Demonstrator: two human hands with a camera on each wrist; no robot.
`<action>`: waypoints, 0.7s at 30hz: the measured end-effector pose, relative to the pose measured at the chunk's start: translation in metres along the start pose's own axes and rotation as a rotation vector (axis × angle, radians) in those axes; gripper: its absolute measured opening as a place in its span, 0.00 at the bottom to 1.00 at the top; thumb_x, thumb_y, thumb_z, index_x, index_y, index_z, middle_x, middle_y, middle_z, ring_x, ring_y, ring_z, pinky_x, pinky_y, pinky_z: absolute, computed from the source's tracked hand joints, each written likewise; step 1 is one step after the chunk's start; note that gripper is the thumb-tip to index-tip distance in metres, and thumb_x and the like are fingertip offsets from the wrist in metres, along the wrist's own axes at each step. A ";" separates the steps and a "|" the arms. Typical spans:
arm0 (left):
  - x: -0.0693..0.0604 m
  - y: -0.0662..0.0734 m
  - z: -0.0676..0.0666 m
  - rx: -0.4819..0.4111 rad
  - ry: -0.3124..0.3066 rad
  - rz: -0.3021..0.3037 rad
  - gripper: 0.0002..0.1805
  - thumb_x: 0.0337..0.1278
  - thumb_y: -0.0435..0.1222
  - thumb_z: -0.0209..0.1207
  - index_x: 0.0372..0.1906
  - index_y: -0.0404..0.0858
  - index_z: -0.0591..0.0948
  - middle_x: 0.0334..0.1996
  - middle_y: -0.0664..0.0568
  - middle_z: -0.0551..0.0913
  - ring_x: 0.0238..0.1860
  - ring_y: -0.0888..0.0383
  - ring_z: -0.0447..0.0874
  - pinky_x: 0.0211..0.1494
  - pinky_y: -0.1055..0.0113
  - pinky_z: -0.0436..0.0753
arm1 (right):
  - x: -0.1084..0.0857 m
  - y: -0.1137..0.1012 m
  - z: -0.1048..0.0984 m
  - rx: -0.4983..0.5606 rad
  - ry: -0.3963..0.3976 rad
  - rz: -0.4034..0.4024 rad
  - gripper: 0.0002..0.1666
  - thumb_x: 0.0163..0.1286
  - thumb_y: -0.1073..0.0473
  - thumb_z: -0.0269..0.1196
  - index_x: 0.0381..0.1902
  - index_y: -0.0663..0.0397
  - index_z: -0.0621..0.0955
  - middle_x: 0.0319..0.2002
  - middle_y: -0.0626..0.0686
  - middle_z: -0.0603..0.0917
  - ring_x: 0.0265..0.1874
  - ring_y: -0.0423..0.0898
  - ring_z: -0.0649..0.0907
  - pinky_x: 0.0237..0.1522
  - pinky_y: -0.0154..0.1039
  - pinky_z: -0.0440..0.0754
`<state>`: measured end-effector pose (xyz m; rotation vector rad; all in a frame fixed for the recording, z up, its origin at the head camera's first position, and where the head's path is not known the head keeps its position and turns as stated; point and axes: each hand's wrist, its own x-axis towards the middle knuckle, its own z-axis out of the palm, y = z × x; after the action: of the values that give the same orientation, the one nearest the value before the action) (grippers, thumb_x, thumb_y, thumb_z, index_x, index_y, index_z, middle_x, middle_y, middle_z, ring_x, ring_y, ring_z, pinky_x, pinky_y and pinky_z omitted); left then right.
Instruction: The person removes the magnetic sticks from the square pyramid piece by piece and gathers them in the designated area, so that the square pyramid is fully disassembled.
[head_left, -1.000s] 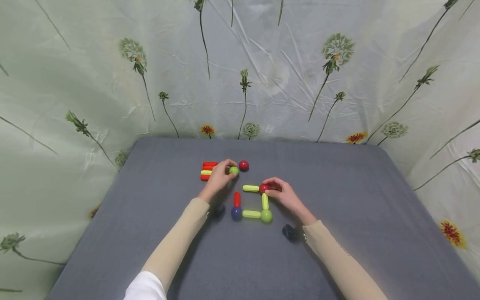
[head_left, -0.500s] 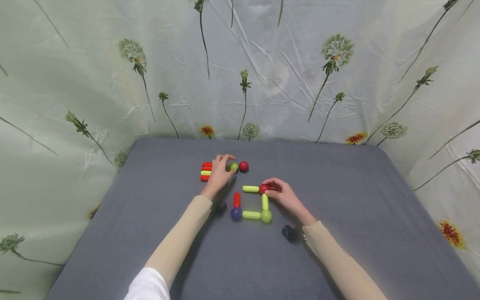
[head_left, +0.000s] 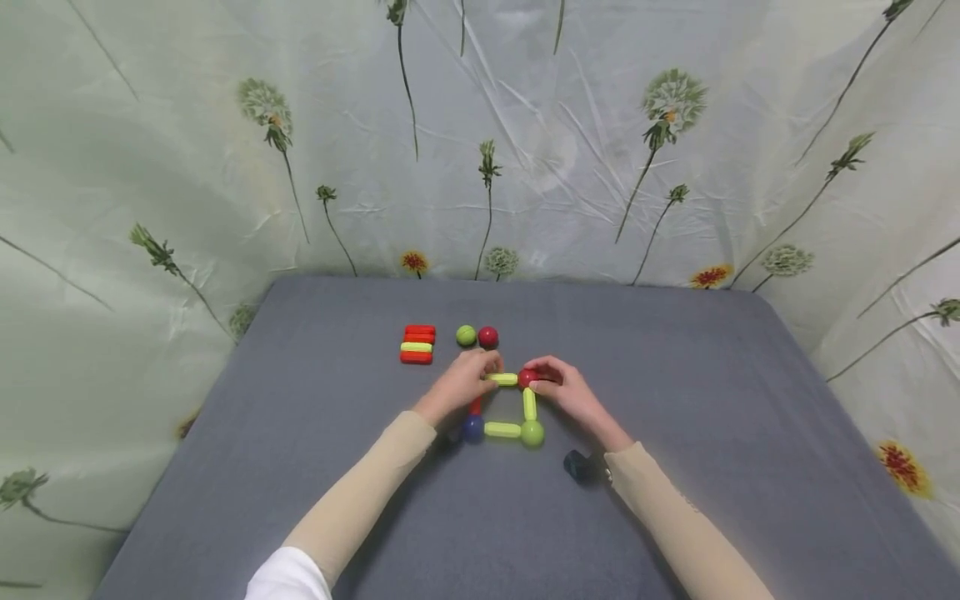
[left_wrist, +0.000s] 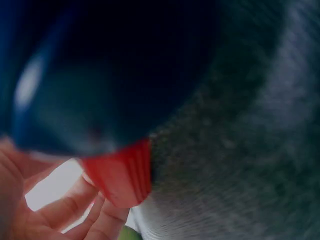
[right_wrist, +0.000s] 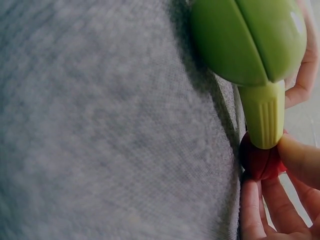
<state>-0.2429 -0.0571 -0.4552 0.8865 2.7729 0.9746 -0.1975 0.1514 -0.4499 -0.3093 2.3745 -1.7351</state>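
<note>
My left hand is at the left end of the upper yellow-green stick, its thumb and fingers around that end. Below it, a red stick joins a dark blue ball. My right hand grips a red ball at the upper right corner, with the thumb and fingers on its sides in the right wrist view. From that ball a yellow-green stick runs to a green ball, and another stick links the green and blue balls.
Behind the left hand, a loose green ball and a red ball lie side by side. Left of them is a row of red and yellow-green sticks. A dark object is by the right wrist. A flowered curtain hangs behind the grey table.
My left hand has let go of the loose green ball beside the red one and moved nearer, to the upper stick's left end. My right hand has stayed on its red ball.
</note>
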 end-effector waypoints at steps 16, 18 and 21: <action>-0.054 -0.048 -0.059 -0.028 0.257 -0.153 0.08 0.45 0.24 0.67 0.33 0.34 0.83 0.31 0.47 0.81 0.33 0.51 0.77 0.40 0.58 0.77 | 0.006 0.016 0.000 -0.011 0.017 0.029 0.17 0.67 0.67 0.60 0.54 0.62 0.77 0.50 0.60 0.79 0.48 0.52 0.78 0.50 0.42 0.75; -0.060 -0.057 -0.063 0.008 0.262 -0.196 0.07 0.45 0.24 0.67 0.33 0.32 0.83 0.31 0.45 0.79 0.34 0.50 0.77 0.39 0.57 0.77 | 0.005 0.016 0.000 -0.013 0.015 0.028 0.17 0.67 0.67 0.60 0.54 0.62 0.76 0.50 0.60 0.79 0.48 0.52 0.78 0.50 0.42 0.75; -0.064 -0.066 -0.066 0.039 0.255 -0.244 0.07 0.46 0.24 0.66 0.33 0.30 0.82 0.31 0.43 0.76 0.34 0.48 0.75 0.39 0.55 0.77 | 0.004 0.016 0.000 -0.014 0.013 0.025 0.17 0.67 0.67 0.60 0.54 0.62 0.76 0.50 0.60 0.79 0.48 0.52 0.78 0.49 0.42 0.75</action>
<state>-0.2387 -0.1699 -0.4489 0.4376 3.0245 1.0584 -0.2022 0.1548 -0.4653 -0.2702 2.3905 -1.7153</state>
